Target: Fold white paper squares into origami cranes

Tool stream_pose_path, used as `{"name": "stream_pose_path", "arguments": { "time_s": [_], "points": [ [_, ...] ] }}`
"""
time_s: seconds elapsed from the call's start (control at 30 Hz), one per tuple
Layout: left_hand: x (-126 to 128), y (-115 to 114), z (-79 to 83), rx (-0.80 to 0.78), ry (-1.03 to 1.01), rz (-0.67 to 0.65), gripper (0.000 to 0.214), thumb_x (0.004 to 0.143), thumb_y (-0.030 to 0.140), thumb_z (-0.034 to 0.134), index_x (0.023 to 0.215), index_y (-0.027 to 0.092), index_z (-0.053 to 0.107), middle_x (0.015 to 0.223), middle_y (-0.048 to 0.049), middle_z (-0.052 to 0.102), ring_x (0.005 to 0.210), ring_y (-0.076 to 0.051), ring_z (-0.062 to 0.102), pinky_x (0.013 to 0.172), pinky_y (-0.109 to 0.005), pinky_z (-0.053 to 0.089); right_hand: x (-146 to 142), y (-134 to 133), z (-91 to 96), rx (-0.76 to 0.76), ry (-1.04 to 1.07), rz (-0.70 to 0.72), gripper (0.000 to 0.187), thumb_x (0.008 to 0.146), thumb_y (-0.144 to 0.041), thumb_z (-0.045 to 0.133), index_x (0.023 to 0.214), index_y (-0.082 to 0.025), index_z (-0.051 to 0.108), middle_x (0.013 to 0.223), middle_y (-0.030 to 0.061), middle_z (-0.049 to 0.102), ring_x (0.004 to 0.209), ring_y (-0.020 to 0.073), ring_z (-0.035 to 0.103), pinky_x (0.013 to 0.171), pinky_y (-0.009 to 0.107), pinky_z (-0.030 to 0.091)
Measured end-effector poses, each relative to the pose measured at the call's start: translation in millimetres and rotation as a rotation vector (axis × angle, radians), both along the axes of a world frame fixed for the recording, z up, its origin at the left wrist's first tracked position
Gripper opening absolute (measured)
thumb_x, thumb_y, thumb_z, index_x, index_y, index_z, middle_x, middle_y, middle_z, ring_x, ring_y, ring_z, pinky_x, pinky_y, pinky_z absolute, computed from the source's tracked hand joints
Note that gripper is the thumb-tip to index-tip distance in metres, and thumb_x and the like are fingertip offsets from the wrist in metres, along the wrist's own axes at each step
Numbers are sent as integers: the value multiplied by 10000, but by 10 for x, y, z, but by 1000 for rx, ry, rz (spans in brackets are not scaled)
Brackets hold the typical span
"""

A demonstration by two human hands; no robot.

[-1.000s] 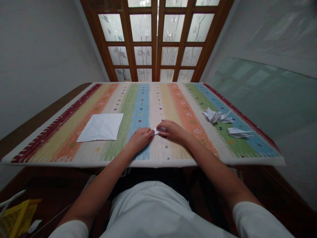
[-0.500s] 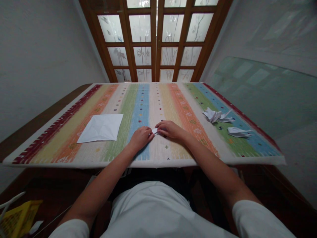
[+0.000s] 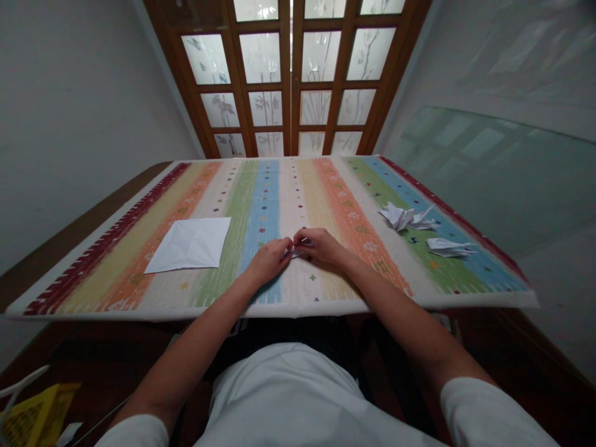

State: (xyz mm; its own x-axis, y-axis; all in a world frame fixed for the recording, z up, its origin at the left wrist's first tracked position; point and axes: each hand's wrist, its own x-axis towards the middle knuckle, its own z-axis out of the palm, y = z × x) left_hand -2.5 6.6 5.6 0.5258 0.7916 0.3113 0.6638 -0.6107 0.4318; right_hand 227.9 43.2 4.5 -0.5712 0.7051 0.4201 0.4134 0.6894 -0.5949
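Between my two hands, over the pale stripe near the table's front edge, is a small piece of folded white paper [image 3: 297,252]. My left hand [image 3: 270,259] pinches its left end with bent fingers. At the other end my right hand [image 3: 320,244] grips the paper, thumb and fingertips close to those of the left. Most of the paper is covered by my fingers, so its folds cannot be made out. To the left lies a flat square sheet of white paper [image 3: 190,244] with faint creases.
Folded white paper figures, bird-like in shape, lie at the right: two close together [image 3: 404,217] and a single paper figure [image 3: 449,248] nearer me. A striped tablecloth [image 3: 237,273] covers the table. Glazed wooden doors [image 3: 288,87] stand beyond. A yellow basket [image 3: 40,415] is on the floor at lower left.
My fingertips have drawn together over the folded paper, and less of it shows between them. My view has shifted slightly. The sheet and the paper figures stay where they were.
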Motion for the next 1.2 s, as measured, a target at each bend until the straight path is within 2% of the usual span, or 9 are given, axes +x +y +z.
{"name": "stream_pose_path", "arguments": {
  "time_s": [0.07, 0.2, 0.3, 0.37, 0.47, 0.6, 0.77, 1.07, 1.2],
  "points": [
    [-15, -4, 10, -14, -55, 5, 115, 982, 123, 597, 1055, 210, 617, 915, -26, 691, 844, -191, 666, 849, -326, 551, 0, 10, 34, 54, 105, -62, 112, 943, -313, 754, 995, -228, 702, 1029, 83, 767, 981, 245, 711, 923, 381, 571],
    [-60, -12, 60, -27, -262, 88, 130, 958, 129, 572, 1051, 209, 614, 941, -17, 688, 780, -145, 643, 774, -270, 547, 42, 74, 98, 112, 412, -359, 289, 966, -521, 731, 974, -253, 622, 1134, 112, 701, 1129, 279, 662, 1011, 449, 577],
    [-81, 10, 82, -54, -383, 150, 118, 944, 164, 570, 1046, 218, 593, 1020, -29, 688, 806, -135, 654, 705, -228, 535, 74, 101, 109, 32, 550, -478, 402, 936, -627, 736, 925, -255, 584, 1154, 119, 669, 1177, 287, 648, 1031, 467, 583],
    [-86, 33, 74, -80, -456, 172, 107, 959, 200, 558, 1063, 227, 560, 1061, -33, 669, 834, -133, 663, 690, -217, 528, 57, 76, 99, -208, 595, -396, 446, 931, -677, 722, 929, -252, 588, 1081, 105, 680, 1079, 272, 684, 950, 452, 616],
    [-82, 51, 41, -118, -583, 154, 112, 966, 216, 550, 1068, 239, 511, 1057, -21, 617, 837, -126, 639, 669, -206, 504, -41, -14, 72, -677, 593, -98, 505, 885, -716, 775, 935, -236, 629, 960, 83, 714, 916, 234, 717, 839, 400, 628],
    [-66, 14, 7, -252, -672, 9, 146, 950, 231, 587, 1072, 238, 507, 1005, -5, 575, 814, -124, 609, 612, -185, 462, -191, -105, 39, -900, 602, 106, 583, 715, -678, 943, 865, -201, 644, 865, 44, 709, 780, 163, 697, 699, 275, 569],
    [-36, -41, 9, -281, -651, -74, 173, 931, 229, 626, 1087, 223, 552, 1027, -20, 577, 793, -120, 592, 578, -174, 466, -215, -103, 25, -894, 567, 60, 522, 747, -632, 922, 836, -201, 641, 677, -33, 604, 581, 111, 553, 475, 209, 387],
    [-21, -52, 53, -128, -659, -2, 194, 917, 310, 747, 1016, 211, 613, 1104, -43, 616, 915, -153, 664, 648, -197, 583, -254, -139, 81, -673, 561, -8, 494, 757, -585, 910, 743, -216, 582, 699, -30, 584, 670, 146, 584, 630, 285, 498],
    [-26, -39, 51, -197, -709, 11, 198, 950, 348, 723, 1053, 214, 619, 1113, -42, 651, 817, -132, 685, 598, -192, 574, -266, -131, 92, -652, 658, -8, 531, 708, -522, 949, 923, -261, 540, 751, -51, 661, 702, 158, 658, 646, 271, 531]
  ]
}}
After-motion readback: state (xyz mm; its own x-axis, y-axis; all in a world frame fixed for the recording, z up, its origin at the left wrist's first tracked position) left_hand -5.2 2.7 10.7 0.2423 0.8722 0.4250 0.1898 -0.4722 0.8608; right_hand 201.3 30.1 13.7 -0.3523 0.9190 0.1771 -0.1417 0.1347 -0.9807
